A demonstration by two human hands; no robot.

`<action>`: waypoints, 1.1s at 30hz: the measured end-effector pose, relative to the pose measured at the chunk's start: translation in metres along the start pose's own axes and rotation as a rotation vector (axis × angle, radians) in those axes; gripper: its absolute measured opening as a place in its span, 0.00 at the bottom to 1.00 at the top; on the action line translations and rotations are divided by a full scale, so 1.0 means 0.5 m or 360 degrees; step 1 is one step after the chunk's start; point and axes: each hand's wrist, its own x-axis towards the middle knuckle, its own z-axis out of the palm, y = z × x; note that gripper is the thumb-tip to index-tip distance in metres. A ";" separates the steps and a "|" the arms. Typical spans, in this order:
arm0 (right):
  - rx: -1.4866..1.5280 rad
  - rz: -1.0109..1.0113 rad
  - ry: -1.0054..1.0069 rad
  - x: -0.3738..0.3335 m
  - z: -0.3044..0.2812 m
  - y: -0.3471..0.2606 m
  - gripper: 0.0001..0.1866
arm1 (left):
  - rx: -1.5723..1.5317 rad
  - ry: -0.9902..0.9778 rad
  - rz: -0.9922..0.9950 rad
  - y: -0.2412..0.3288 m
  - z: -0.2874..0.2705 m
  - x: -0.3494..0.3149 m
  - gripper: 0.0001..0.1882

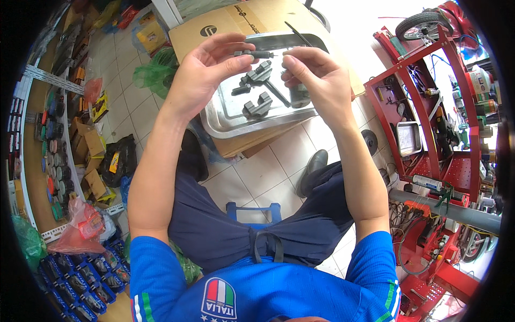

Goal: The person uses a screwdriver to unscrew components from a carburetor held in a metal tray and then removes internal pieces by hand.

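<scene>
My left hand is closed in a pinch on a short dark ribbed rod, whose thin tip points right. A small gap away, my right hand has thumb and fingers pinched together; whatever is in them is hidden. Both hands are above a shiny metal tray. In it lie a dark metal jaw-like block, another dark bracket-like part and a small dark piece. A slim dark bar slants toward a grey cylinder, partly covered by my right hand.
Under the tray is a cardboard box, with a thin black stick over the tray's far rim. A red tool rack stands at the right. Shelves with goods and plastic bags are at the left.
</scene>
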 end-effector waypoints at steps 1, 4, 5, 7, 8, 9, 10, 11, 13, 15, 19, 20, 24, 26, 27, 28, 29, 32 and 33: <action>-0.0007 0.0001 -0.0006 0.001 0.001 0.002 0.12 | 0.0002 -0.0014 0.0000 -0.001 -0.001 0.000 0.22; -0.0036 0.0013 -0.0008 0.002 0.005 0.005 0.12 | 0.0008 -0.0041 -0.0009 -0.005 -0.004 0.001 0.22; -0.0048 0.0018 -0.0005 0.003 0.005 0.005 0.12 | 0.0010 -0.0038 -0.0019 -0.004 -0.003 0.000 0.22; -0.0092 0.0020 -0.0015 0.002 0.006 0.002 0.12 | 0.0014 -0.0031 -0.0035 -0.003 -0.001 -0.002 0.22; -0.0113 0.0021 -0.0021 0.002 0.006 0.001 0.12 | 0.0015 -0.0026 -0.0040 -0.001 0.000 -0.002 0.22; -0.0124 0.0007 -0.0017 0.001 0.007 0.002 0.12 | 0.0016 -0.0021 -0.0045 -0.001 0.001 -0.002 0.22; -0.0135 -0.0007 -0.0016 0.001 0.007 0.002 0.13 | 0.0015 -0.0023 -0.0043 -0.001 0.001 -0.002 0.22; -0.0146 -0.0022 -0.0015 0.000 0.008 0.003 0.13 | 0.0014 -0.0025 -0.0040 -0.001 0.001 -0.002 0.22; -0.0181 -0.0037 -0.0021 0.000 0.007 0.006 0.13 | 0.0016 -0.0024 -0.0041 -0.002 0.002 -0.002 0.22; -0.0205 -0.0046 -0.0029 -0.001 0.007 0.007 0.13 | 0.0023 -0.0018 -0.0046 -0.003 0.002 -0.002 0.22; -0.0230 -0.0084 -0.0021 -0.002 0.011 0.013 0.12 | 0.0038 -0.0017 -0.0053 -0.003 0.003 -0.002 0.22; -0.0235 -0.0101 -0.0015 -0.003 0.012 0.016 0.12 | 0.0037 -0.0014 -0.0055 -0.004 0.004 -0.002 0.22; -0.0275 -0.0092 0.0004 -0.004 0.015 0.009 0.11 | 0.0042 -0.0018 -0.0066 0.002 0.009 -0.002 0.22; -0.0317 -0.0090 -0.0001 -0.004 0.014 0.007 0.11 | 0.0060 -0.0005 -0.0050 0.003 0.011 -0.003 0.22; -0.0302 -0.0089 -0.0006 -0.004 0.014 0.007 0.11 | 0.0068 0.0001 -0.0042 0.003 0.011 -0.003 0.22; -0.0287 -0.0088 -0.0010 -0.004 0.013 0.007 0.11 | 0.0069 -0.0004 -0.0037 0.003 0.011 -0.003 0.22; -0.0272 -0.0088 -0.0015 -0.005 0.013 0.007 0.11 | 0.0070 -0.0009 -0.0033 0.003 0.011 -0.003 0.22; -0.0138 -0.0031 -0.0055 -0.002 0.010 0.009 0.11 | 0.0056 -0.0022 -0.0031 0.000 0.011 -0.002 0.22; -0.0046 0.0030 -0.0086 -0.001 0.008 0.009 0.12 | 0.0049 -0.0025 -0.0032 0.000 0.010 -0.002 0.22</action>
